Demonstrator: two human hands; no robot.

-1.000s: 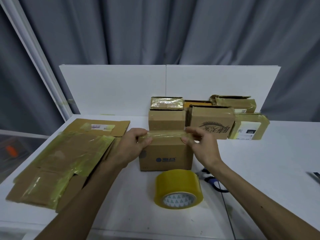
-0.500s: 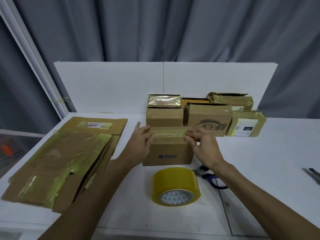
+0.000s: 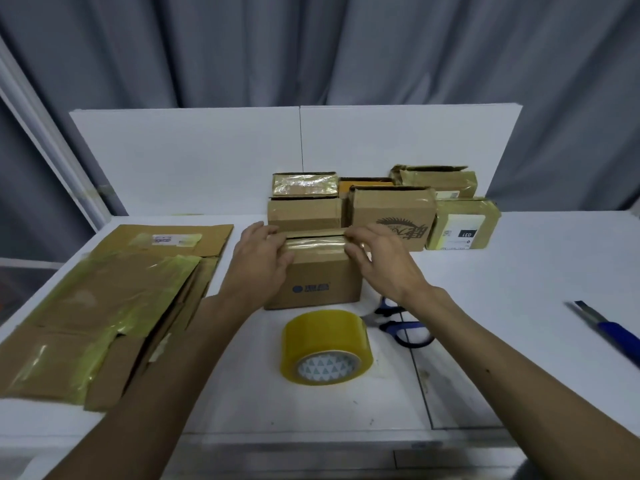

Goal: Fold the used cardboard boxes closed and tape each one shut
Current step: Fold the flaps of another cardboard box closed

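A small brown cardboard box [image 3: 318, 282] with a blue logo stands at the table's middle, its top covered by shiny tape. My left hand [image 3: 258, 258] lies against the box's left top edge, thumb over the front corner. My right hand [image 3: 379, 259] presses on the right top edge with its fingers fairly straight. A roll of yellow tape [image 3: 327, 346] lies just in front of the box, untouched.
Several taped boxes [image 3: 393, 216] are stacked behind, before a white partition [image 3: 214, 157]. Flattened cardboard [image 3: 104, 306] is piled at the left. Blue-handled scissors [image 3: 401, 327] lie under my right wrist. A blue-handled cutter [image 3: 609, 327] lies at the far right.
Both hands stayed on the box top, shifting slightly along its taped edges. The view moved a little; the tape roll and scissors did not move.
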